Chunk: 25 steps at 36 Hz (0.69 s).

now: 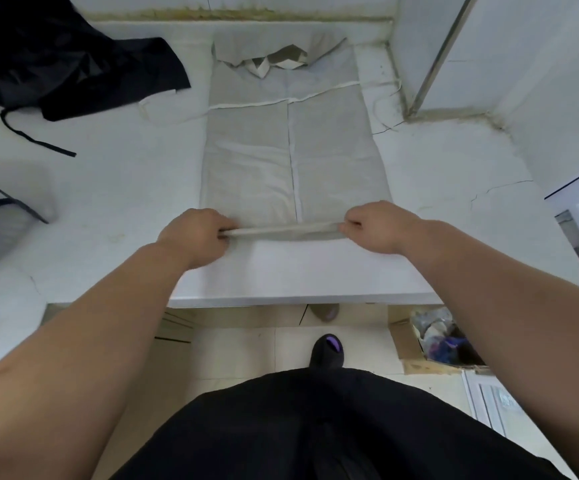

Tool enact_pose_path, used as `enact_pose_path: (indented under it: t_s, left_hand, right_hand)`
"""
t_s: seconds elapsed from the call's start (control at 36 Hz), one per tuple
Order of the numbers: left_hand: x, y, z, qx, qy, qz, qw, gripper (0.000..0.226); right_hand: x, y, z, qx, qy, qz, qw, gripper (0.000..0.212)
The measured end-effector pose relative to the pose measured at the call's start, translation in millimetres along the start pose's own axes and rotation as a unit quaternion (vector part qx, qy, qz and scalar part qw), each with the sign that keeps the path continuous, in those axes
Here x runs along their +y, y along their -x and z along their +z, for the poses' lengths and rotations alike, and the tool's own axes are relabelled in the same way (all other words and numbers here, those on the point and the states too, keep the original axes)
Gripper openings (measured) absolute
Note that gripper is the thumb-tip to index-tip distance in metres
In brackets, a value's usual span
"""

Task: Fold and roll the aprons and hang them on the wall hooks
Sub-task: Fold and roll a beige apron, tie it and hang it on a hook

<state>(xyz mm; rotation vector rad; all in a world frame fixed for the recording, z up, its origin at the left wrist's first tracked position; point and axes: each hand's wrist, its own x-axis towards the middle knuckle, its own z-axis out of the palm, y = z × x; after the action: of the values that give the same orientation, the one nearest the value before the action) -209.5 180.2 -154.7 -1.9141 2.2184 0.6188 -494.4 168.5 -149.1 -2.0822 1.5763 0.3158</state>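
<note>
We see a white bench (437, 188) that fills most of the view. A grey apron (253, 157) lies flat along its middle, folded lengthwise into a long strip, and reaches from near the front edge to the back edge. A black apron (56, 57) lies crumpled at the back left corner, well apart from the grey one. On the floor below the front edge, to the right, stands a cardboard box (405, 341) of mixed items. Our left hand (194, 233) and right hand (378, 226) each curl their fingers round one end of the rolled hem (281, 232), a thin roll at the apron's near end.
</note>
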Motion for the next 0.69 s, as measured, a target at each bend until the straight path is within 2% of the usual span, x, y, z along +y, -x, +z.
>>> enact_pose_path:
  t_s: [0.06, 0.11, 0.19, 0.28, 0.36, 0.42, 0.53, 0.58, 0.64, 0.67, 0.69]
  left_hand:
    - [-4, -4, -8, 0.005, 0.061, -0.033, 0.998, 0.024]
    - [-8, -11, -12, 0.0, 0.163, -0.064, 0.985, 0.027]
    - [-14, -15, -12, 0.001, 0.306, -0.117, 0.945, 0.023]
    - [-15, -18, -5, 0.036, 0.395, -0.15, 0.905, 0.019]
    - [-16, -22, -1, 0.082, 0.453, -0.176, 0.87, 0.015]
    - [-20, -28, 2, 0.102, 0.431, -0.193, 0.876, 0.019]
    - [-19, -41, 8, 0.122, 0.276, -0.216, 0.928, 0.037]
    - [-12, -45, 13, 0.136, 0.216, -0.233, 0.938, 0.036]
    - [1, -43, 17, 0.165, 0.174, -0.262, 0.935, 0.023]
    - [6, -43, 20, 0.184, 0.151, -0.274, 0.932, 0.025]
    - [12, -43, 22, 0.2, 0.124, -0.282, 0.93, 0.037]
  right_hand:
    - [4, -2, -8, -0.045, 0.009, 0.01, 0.999, 0.024]
    - [11, -5, -14, -0.068, 0.036, 0.021, 0.997, 0.026]
    - [21, -9, -21, -0.046, 0.048, 0.044, 0.997, 0.017]
    - [32, -15, -32, -0.041, 0.006, 0.062, 0.997, 0.008]
    - [43, -22, -39, -0.04, -0.09, 0.106, 0.99, 0.015]
    - [48, -26, -38, -0.034, -0.174, 0.146, 0.973, 0.018]
    - [52, -37, -29, -0.023, -0.233, 0.211, 0.949, 0.011]
    - [50, -40, -26, -0.009, -0.209, 0.234, 0.949, 0.012]
    - [44, -42, -23, 0.036, -0.164, 0.258, 0.952, 0.027]
    - [39, -42, -22, 0.062, -0.13, 0.278, 0.95, 0.039]
    - [32, -40, -21, 0.097, -0.073, 0.288, 0.95, 0.048]
